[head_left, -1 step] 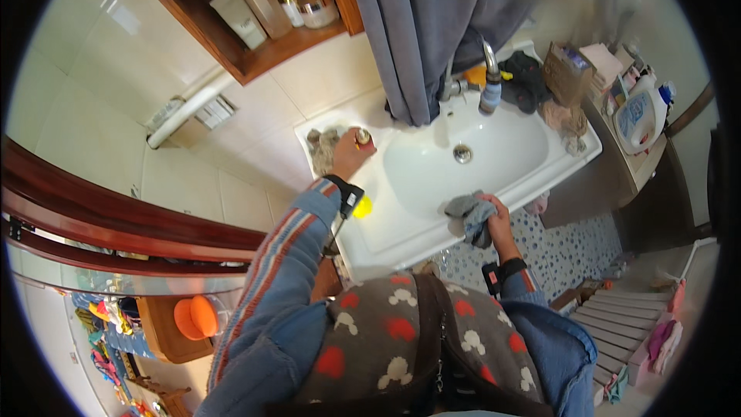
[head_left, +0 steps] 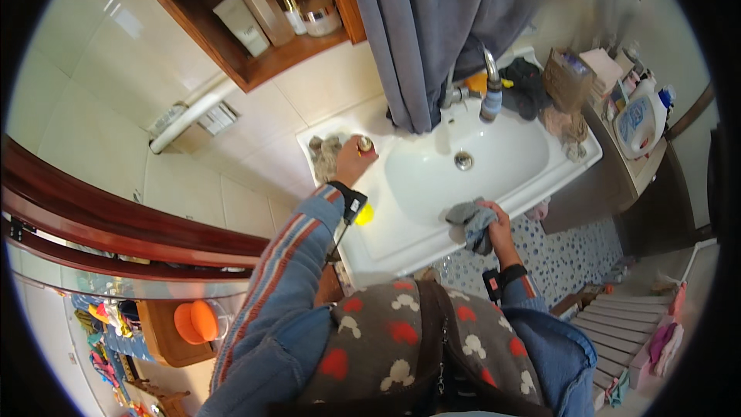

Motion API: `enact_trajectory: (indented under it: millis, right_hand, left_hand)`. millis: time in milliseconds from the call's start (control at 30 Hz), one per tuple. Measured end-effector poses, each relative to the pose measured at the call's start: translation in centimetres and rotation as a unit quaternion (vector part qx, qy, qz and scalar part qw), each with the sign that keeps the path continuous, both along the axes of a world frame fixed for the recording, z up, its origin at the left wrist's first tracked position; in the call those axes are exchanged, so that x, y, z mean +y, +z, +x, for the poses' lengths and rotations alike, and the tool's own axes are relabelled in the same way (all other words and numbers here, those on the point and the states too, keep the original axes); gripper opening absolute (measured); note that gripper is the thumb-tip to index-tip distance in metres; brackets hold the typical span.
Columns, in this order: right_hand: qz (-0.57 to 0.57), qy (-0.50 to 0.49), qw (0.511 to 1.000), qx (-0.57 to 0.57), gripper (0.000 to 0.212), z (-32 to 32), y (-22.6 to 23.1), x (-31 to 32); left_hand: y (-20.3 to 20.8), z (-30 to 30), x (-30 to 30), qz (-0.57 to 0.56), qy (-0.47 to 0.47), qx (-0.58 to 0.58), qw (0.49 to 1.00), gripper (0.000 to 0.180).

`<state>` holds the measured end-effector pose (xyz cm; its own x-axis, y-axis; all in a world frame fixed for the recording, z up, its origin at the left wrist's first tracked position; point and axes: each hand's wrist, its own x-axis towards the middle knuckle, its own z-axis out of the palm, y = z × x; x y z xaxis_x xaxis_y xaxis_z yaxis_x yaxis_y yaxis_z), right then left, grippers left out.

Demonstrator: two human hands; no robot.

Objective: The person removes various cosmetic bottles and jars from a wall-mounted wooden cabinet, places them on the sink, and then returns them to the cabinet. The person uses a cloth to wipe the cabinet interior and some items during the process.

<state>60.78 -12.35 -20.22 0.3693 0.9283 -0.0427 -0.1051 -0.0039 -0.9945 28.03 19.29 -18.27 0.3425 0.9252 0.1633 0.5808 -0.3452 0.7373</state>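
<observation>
At the left end of the white washbasin (head_left: 401, 259), my left hand (head_left: 353, 166) is closed around a small object with a round, shiny top (head_left: 364, 143); my fingers hide most of it, and its kind is unclear. Beside that hand lies a damp-looking, grey-brown bunched cloth (head_left: 327, 161). Something bright yellow (head_left: 363, 215) sits on the ledge below my left wrist. Over the basin's front rim, my right hand (head_left: 500, 225) grips a crumpled grey cloth (head_left: 472, 222), part of it resting on the rim.
A faucet (head_left: 491, 89) rises at the back, near a dark cloth (head_left: 525, 85). Beige cloth (head_left: 570, 127) lies on the right rim. A white jug (head_left: 639, 123) stands on the counter farther right. A grey curtain (head_left: 413, 46) hangs behind the basin, beside a wooden shelf (head_left: 297, 45).
The whole view has shifted very slightly. The grey cloth in my right hand has changed its folds a little; both hands keep their places and grips.
</observation>
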Motion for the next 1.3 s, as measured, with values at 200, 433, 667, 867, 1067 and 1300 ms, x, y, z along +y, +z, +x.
enact_trajectory:
  millis: [200, 433, 667, 867, 1067, 1300]
  right_hand:
    - [-0.042, -0.010, 0.999, 0.021, 0.052, 0.0, 0.1, 0.1]
    - [-0.034, -0.020, 0.999, 0.012, 0.050, -0.3, 0.9, -0.1]
    - [-0.017, -0.009, 1.000, 0.016, 0.047, 0.0, 0.5, -0.1]
    - [-0.009, 0.001, 1.000, 0.024, 0.047, 0.5, -1.0, 0.2]
    - [-0.005, 0.005, 0.999, 0.040, 0.049, 0.4, -1.0, 0.0]
    - [0.001, 0.005, 1.000, 0.029, 0.050, 0.1, -0.2, 0.0]
  left_hand:
    - [0.5, 0.1, -0.6, 0.023, 0.015, -0.001, 1.000, 0.042]
    - [9.2, -1.7, -3.9, 0.071, 0.023, 0.081, 0.994, 0.030]
    - [30.5, -5.1, -6.9, 0.234, 0.021, -0.033, 0.972, 0.031]
    - [42.6, -7.2, -3.4, 0.343, 0.111, 0.099, 0.927, 0.044]
    - [43.1, -6.7, 0.5, 0.344, 0.132, 0.214, 0.905, 0.049]
    - [42.4, -6.3, 3.8, 0.302, 0.154, 0.289, 0.895, 0.054]
